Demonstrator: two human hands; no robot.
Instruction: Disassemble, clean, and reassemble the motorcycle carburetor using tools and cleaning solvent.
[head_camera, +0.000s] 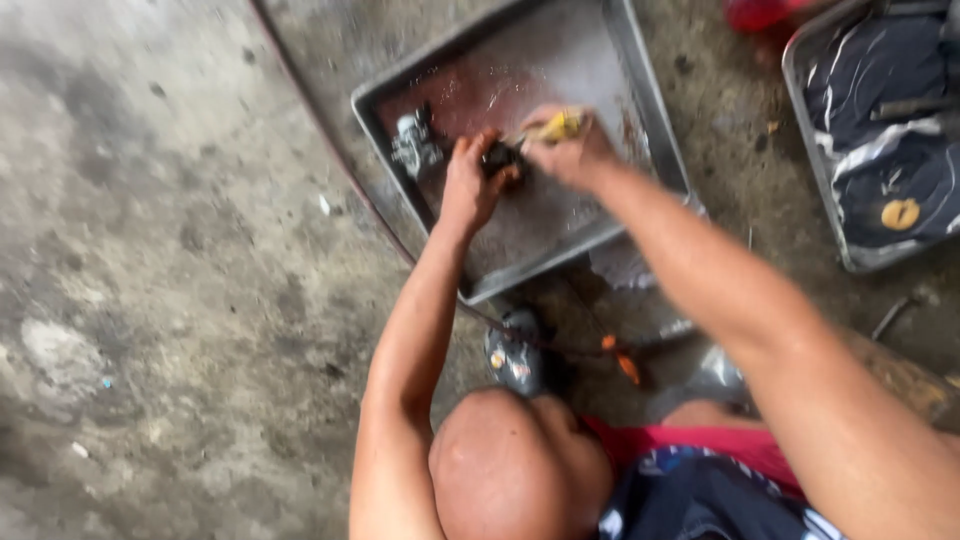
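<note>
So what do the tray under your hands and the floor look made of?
Tray: looks like sheet metal, dull grey with a raised rim, stained reddish-brown, perhaps rust or oil. Floor: seemingly bare concrete, rough, mottled grey with dark blotches.

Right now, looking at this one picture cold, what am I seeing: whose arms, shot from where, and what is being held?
The one camera sits on the person's head and looks down, so both arms are their own, with a bent knee below. They work over a shallow metal tray on a stained concrete floor. The left hand grips a small dark part. The right hand holds a yellow-handled tool to it; blur hides its type. A grey metal part lies in the tray. A second tray sits at the right.
</note>
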